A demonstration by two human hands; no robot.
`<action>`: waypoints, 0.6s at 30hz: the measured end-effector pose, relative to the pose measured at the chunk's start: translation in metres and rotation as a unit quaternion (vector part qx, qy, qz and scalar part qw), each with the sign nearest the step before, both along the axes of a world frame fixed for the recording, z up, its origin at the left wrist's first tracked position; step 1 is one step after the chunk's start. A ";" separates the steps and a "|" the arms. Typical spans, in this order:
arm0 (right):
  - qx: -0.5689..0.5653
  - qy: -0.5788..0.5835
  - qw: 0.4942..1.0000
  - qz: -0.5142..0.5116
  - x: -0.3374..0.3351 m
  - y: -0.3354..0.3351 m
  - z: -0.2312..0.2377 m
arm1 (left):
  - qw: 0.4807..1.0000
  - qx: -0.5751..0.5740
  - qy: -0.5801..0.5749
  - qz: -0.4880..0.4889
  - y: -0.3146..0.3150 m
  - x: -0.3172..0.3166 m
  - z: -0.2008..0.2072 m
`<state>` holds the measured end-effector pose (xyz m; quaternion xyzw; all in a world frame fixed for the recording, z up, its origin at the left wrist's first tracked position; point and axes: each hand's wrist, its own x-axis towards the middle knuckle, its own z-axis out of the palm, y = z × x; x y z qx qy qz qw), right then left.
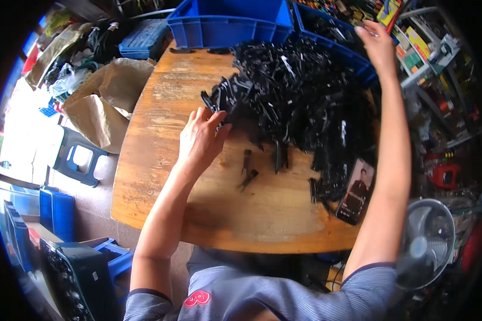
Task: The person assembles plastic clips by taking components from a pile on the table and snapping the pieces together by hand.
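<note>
A worn round wooden counter carries a large heap of small black plastic parts across its far half, with two blue plastic crates behind the heap and a dark phone showing a picture near the right edge. The left hand rests at the heap's near-left edge, fingers curled on a clump of the parts, while the right hand reaches up over the right crate, fingers pinched on something too small to tell. A few loose black parts lie apart on bare wood just right of the left hand.
</note>
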<state>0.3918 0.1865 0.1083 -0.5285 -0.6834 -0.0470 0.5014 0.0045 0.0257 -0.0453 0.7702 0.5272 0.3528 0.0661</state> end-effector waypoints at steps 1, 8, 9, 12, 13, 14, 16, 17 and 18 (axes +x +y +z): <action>-0.048 -0.017 0.997 0.055 -0.036 -0.025 -0.015 | 0.999 -0.001 0.044 0.010 0.000 -0.003 -0.003; -0.291 -0.249 0.912 0.150 -0.139 -0.222 -0.105 | 0.980 -0.161 -0.039 -0.107 -0.006 0.001 0.008; -0.249 -0.212 0.933 0.149 -0.139 -0.226 -0.122 | 0.981 -0.139 -0.032 -0.134 -0.003 0.001 0.001; -0.188 -0.206 0.953 0.120 -0.148 -0.233 -0.142 | 0.984 -0.124 0.066 -0.113 -0.007 0.006 0.000; -0.190 -0.177 0.956 0.138 -0.150 -0.234 -0.146 | 0.984 -0.121 0.065 -0.115 -0.008 0.005 0.000; -0.188 -0.178 0.956 0.136 -0.150 -0.234 -0.147 | 0.986 -0.085 0.096 -0.105 -0.009 0.005 0.000; -0.182 -0.182 0.958 0.126 -0.152 -0.234 -0.149 | 0.987 -0.050 0.128 -0.090 -0.009 -0.001 0.000; -0.166 -0.177 0.961 0.132 -0.151 -0.235 -0.151 | 0.987 -0.044 0.115 -0.101 -0.007 -0.005 0.001; -0.166 -0.179 0.961 0.134 -0.149 -0.236 -0.151 | 0.988 -0.039 0.102 -0.113 -0.006 -0.005 0.003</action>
